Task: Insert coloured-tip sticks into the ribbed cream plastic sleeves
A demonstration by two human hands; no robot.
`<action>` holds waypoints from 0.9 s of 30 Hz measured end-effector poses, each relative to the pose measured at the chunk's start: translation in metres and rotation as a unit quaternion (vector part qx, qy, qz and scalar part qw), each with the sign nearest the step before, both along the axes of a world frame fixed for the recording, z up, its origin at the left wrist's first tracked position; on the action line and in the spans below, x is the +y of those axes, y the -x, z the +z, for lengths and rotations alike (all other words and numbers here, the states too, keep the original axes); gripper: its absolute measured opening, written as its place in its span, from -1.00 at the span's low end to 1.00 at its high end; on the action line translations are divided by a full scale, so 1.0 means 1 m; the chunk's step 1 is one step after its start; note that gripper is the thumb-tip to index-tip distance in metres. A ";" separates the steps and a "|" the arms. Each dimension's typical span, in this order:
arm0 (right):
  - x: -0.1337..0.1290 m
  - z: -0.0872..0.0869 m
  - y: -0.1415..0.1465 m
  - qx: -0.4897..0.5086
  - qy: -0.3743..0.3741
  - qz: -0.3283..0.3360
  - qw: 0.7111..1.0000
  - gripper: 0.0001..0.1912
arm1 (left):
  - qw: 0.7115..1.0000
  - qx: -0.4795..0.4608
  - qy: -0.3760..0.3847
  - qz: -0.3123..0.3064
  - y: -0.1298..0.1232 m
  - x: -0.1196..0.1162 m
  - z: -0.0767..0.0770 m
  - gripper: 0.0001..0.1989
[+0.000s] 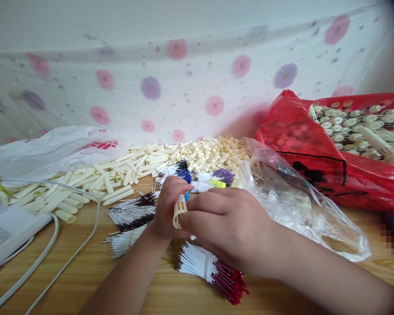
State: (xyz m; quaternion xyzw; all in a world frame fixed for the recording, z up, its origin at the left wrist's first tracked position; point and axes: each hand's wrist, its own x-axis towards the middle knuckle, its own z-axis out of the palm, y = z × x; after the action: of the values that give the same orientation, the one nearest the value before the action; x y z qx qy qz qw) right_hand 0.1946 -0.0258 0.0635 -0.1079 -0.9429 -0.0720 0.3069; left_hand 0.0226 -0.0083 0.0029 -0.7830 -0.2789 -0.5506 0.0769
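Observation:
My left hand (167, 205) is closed around a cream plastic slotted tube piece (180, 212), its open, ribbed end tilted toward me. Against that piece's right side, my right hand (226, 223) has its fingers pinched together. A small whitish tip (193, 237) pokes out under those fingers; the rest of it is hidden. Below my right hand lies a banded bundle of white sticks with dark red tips (213, 271). Beside my left hand are more bundles, with dark tips (131, 212), blue tips (184, 175), purple tips (223, 176) and yellow tips (217, 183).
Cream tubes (118, 175) and a heap of slotted pieces (213, 155) spread along the back. At right stand a red bag (292, 131) of assembled pieces and a clear bag (295, 210). A white power strip (16, 232) and cable (88, 236) lie left on the wooden table (75, 271).

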 end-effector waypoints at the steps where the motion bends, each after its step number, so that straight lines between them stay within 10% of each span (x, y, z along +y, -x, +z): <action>1: 0.001 -0.001 0.001 0.009 -0.012 0.003 1.000 -0.83 | 1.000 0.006 -0.002 -0.009 0.000 0.000 0.000 -0.62; 27: 0.009 -0.004 0.004 0.024 -0.112 -0.029 0.993 -0.81 | 0.999 -0.002 0.048 0.010 -0.001 0.001 -0.005 -0.80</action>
State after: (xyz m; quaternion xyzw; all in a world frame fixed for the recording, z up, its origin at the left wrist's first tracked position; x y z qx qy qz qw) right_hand 0.1901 -0.0165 0.0598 -0.1017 -0.9176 -0.1839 0.3374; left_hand 0.0232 -0.0068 -0.0021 -0.7819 -0.3127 -0.5375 0.0438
